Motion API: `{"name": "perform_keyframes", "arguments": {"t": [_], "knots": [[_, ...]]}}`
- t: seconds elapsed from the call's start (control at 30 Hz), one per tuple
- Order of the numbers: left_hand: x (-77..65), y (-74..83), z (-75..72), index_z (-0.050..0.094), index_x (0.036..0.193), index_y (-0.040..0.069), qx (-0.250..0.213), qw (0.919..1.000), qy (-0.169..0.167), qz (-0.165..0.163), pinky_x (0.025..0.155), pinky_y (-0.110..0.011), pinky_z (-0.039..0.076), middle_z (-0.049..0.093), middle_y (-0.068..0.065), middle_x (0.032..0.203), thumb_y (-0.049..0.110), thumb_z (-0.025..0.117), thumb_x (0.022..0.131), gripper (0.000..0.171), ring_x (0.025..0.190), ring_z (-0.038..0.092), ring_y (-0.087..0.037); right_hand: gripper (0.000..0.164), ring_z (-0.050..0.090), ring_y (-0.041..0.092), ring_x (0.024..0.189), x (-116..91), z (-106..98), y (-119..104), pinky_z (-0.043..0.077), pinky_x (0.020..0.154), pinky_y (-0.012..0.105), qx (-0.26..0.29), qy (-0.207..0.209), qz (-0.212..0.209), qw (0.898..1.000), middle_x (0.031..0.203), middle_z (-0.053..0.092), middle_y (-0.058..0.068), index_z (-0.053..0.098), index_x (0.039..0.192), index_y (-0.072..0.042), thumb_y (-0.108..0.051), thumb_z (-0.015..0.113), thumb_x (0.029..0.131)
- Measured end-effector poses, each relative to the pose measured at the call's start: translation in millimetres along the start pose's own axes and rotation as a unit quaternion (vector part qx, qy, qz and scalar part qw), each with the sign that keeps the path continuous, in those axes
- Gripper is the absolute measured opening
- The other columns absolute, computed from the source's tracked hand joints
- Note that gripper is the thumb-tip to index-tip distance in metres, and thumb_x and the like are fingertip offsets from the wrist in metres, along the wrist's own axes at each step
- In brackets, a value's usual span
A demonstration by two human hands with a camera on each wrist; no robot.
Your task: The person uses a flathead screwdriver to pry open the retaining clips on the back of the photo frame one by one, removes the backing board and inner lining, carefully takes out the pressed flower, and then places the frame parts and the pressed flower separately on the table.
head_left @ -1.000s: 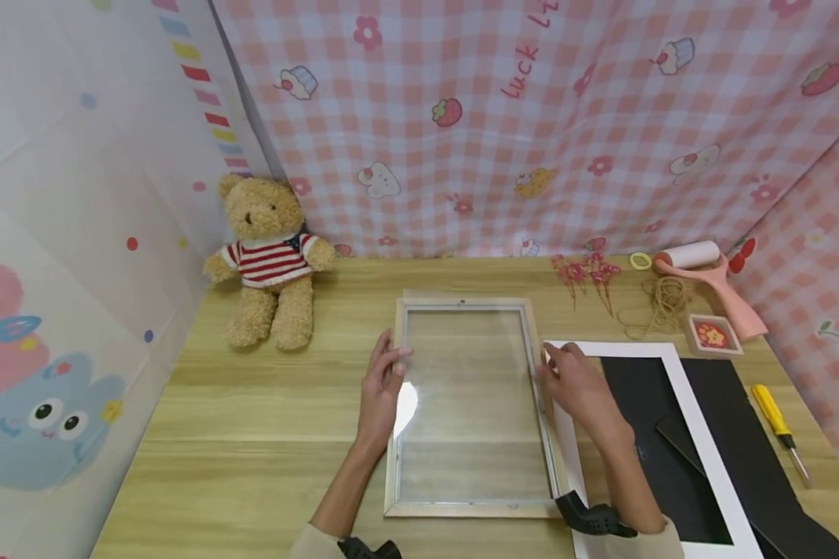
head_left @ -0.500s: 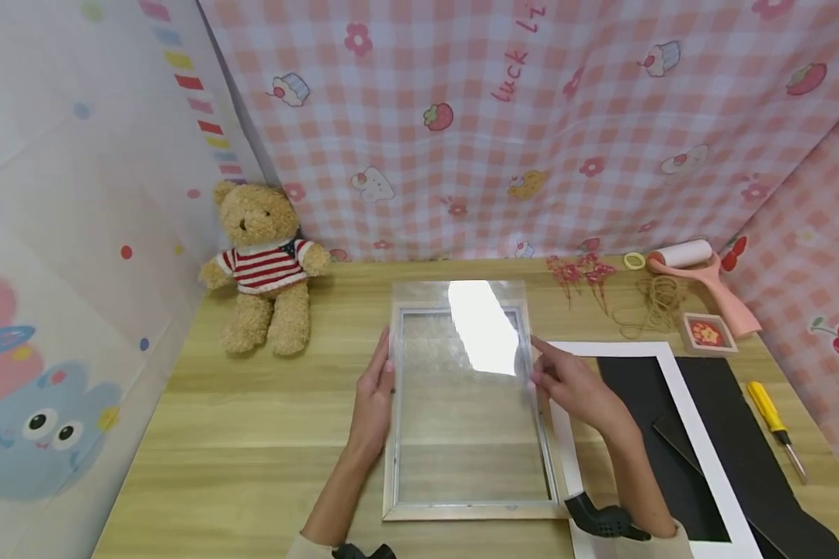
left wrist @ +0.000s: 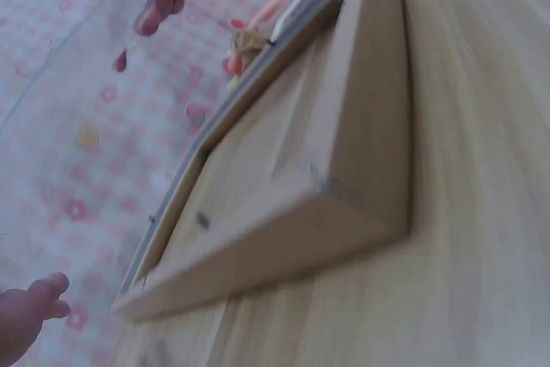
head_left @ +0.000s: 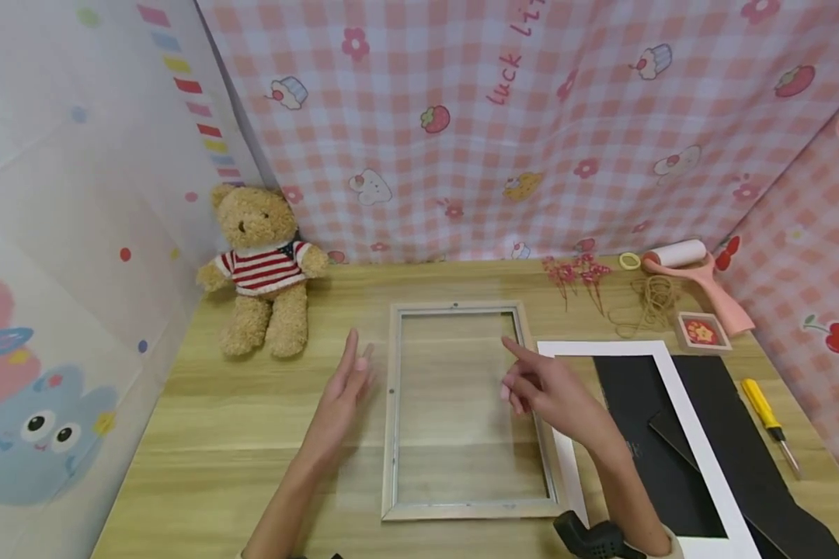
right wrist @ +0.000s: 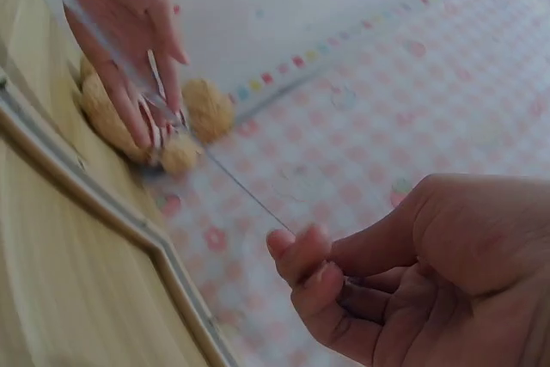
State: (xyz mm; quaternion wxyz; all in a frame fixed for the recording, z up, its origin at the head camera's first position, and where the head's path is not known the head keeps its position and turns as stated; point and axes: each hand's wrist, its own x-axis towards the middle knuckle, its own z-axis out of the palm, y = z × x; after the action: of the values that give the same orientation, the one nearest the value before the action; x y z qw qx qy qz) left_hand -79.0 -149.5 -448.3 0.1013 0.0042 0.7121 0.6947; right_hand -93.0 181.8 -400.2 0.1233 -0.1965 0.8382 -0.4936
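Note:
Both hands hold a thin clear sheet, raised and tilted over a light wooden frame that lies flat on the table. In the head view the sheet shows only as a faint blur. My right hand pinches its edge between thumb and curled fingers, index finger pointing forward, over the frame's right side. Left of the frame, my left hand grips the opposite edge with long, nearly straight fingers. The right wrist view shows the sheet's edge running from the left hand to the right fingertips.
Right of the frame lie a white mat border, black boards and a yellow screwdriver. Behind them are twine, pink dried flowers, a small box and a pink-handled roller. A teddy bear sits back left.
The clear sheet, lying near the frame and then lifted with a bright reflection, has shifted left. Both hands have moved left; the left hand is now away from the frame's side.

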Motion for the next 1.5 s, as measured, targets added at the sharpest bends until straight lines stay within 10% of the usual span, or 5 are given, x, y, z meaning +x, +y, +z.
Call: {"name": "perform_keyframes", "arguments": {"t": [0.43, 0.67, 0.9, 1.5], "knots": [[-48.4, -15.4, -82.3, -0.006, 0.176, 0.01, 0.134, 0.9903, 0.035, 0.008, 0.113, 0.004, 0.017, -0.006, -0.018, 0.184, 0.03, 0.038, 0.121, 0.073, 0.17, 0.002, -0.043, 0.075, 0.067, 0.014, 0.058, 32, 84, -12, 0.062, 0.054, 0.036, 0.063, -0.138, -0.014, 0.988, 0.078, 0.07, 0.008, 0.007, 0.169, 0.015, 0.009, 0.053, 0.109], [-69.1, -27.1, -123.8, -0.006, 0.176, 0.008, 0.17, 0.9845, 0.037, -0.022, 0.116, 0.001, 0.017, -0.005, -0.022, 0.183, 0.033, 0.038, 0.122, 0.074, 0.168, 0.002, -0.051, 0.074, 0.068, 0.011, 0.057, 46, 127, -21, 0.063, 0.057, 0.032, 0.08, -0.178, -0.007, 0.981, 0.077, 0.072, 0.007, 0.001, 0.167, 0.017, 0.012, 0.047, 0.109], [-82.5, -40.4, -158.8, 0.002, 0.176, 0.003, 0.222, 0.9736, 0.044, 0.028, 0.108, 0.008, 0.015, -0.001, -0.032, 0.181, 0.022, 0.038, 0.122, 0.068, 0.166, 0.003, -0.048, 0.077, 0.071, 0.011, 0.057, 61, 159, -31, 0.063, 0.067, 0.021, 0.081, -0.209, 0.016, 0.974, 0.075, 0.075, 0.003, 0.0, 0.169, 0.014, 0.008, 0.05, 0.11], [-97.9, -70.5, -184.2, 0.016, 0.176, 0.005, 0.315, 0.9458, 0.069, 0.036, 0.113, 0.002, 0.002, 0.001, -0.031, 0.181, 0.024, 0.049, 0.119, 0.069, 0.162, 0.009, -0.057, 0.087, 0.073, 0.011, 0.06, 70, 193, -38, 0.059, 0.085, 0.013, 0.097, -0.236, 0.074, 0.964, 0.072, 0.078, 0.004, 0.004, 0.168, 0.016, -0.013, 0.064, 0.112]]}}
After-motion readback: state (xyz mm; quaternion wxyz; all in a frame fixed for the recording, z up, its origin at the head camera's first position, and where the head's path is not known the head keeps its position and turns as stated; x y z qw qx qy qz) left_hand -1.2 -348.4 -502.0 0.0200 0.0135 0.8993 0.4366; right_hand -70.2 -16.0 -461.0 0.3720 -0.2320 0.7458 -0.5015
